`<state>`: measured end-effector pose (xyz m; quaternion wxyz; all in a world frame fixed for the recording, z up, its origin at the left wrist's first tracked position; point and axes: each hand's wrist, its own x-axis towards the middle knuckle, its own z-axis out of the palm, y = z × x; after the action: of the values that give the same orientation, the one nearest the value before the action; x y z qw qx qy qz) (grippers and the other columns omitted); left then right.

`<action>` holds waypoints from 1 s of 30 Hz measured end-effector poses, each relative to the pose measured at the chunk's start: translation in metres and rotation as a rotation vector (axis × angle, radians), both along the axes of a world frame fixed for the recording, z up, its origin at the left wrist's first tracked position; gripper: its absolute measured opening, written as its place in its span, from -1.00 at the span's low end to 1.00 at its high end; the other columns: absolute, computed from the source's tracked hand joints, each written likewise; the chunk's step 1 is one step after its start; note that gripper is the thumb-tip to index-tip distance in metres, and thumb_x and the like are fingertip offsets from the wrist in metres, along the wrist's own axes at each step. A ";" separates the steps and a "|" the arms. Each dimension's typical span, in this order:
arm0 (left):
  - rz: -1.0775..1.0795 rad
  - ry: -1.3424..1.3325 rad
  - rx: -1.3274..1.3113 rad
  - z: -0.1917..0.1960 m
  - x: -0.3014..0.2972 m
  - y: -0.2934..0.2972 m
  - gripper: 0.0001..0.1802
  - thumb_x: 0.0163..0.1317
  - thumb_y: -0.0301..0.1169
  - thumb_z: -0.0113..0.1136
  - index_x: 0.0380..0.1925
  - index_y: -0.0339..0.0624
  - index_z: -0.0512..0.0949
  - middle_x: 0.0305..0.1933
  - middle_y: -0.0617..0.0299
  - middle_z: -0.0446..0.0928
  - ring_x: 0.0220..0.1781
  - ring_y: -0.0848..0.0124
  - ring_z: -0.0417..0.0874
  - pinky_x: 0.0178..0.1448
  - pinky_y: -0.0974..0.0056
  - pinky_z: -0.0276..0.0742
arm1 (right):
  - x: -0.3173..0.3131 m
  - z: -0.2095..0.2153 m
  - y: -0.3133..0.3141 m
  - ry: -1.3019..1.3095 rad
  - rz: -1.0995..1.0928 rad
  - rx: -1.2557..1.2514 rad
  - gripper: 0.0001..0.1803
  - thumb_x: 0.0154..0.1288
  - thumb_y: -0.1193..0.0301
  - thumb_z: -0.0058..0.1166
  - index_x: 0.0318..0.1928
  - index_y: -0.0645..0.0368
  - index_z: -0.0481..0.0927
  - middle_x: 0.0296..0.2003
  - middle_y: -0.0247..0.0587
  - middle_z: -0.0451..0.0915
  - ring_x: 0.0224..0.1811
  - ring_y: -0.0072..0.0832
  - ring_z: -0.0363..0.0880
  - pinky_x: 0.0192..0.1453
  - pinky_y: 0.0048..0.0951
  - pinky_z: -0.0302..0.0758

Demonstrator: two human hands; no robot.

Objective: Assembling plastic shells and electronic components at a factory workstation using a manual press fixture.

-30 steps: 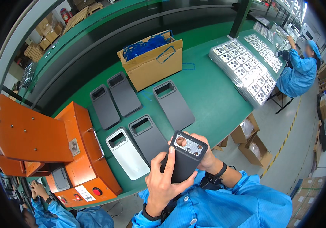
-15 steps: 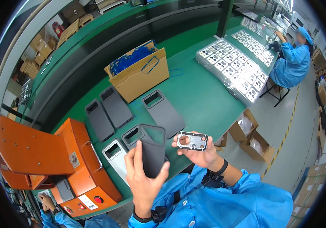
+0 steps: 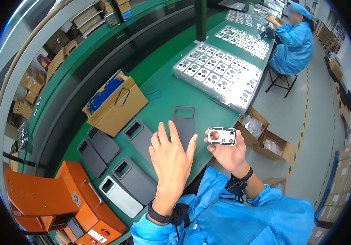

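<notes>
My left hand (image 3: 170,157) is open over the green worktable, fingers spread with nothing in them. Just beyond its fingertips lies a dark grey rectangular cover (image 3: 184,127) with a rounded window at one end. In my right hand (image 3: 232,156) is a small silver plate with a black border, one large round hole and smaller holes (image 3: 222,136), pinched by its edges and tilted up. Under and left of my left hand lie another grey cover (image 3: 140,141), one with a raised frame (image 3: 136,181) and a silver-white one (image 3: 121,197). Two more dark covers (image 3: 104,145) rest farther left.
A cardboard box of blue pieces (image 3: 120,108) stands at the table's back. Clear trays of silver plates (image 3: 220,75) are stacked to the right. An orange machine (image 3: 83,196) occupies the near left. Open cartons (image 3: 273,145) sit on the floor, and a person in blue (image 3: 292,43) sits farther off.
My left hand has let go of the dark grey cover, which now lies farther out on the table. The view has turned right. My right hand still holds the silver plate.
</notes>
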<state>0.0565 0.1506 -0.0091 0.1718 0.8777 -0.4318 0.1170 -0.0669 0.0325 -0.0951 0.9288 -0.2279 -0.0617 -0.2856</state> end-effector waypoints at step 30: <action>0.258 0.196 -0.905 -0.008 0.022 0.227 -0.38 -0.10 -0.62 0.46 0.08 -0.33 0.56 0.00 0.04 0.66 -0.03 0.31 0.66 0.08 0.25 0.58 | 0.115 0.077 0.168 0.206 0.198 -0.923 -0.86 0.23 0.62 0.14 -0.18 0.32 0.56 -0.18 -0.14 0.60 -0.16 -0.49 0.59 0.00 -0.47 0.53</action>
<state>0.0787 0.3776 -0.0176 0.5604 0.7681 -0.2069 0.2305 0.0481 0.2008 -0.0186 0.7548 -0.6363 -0.1109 -0.1144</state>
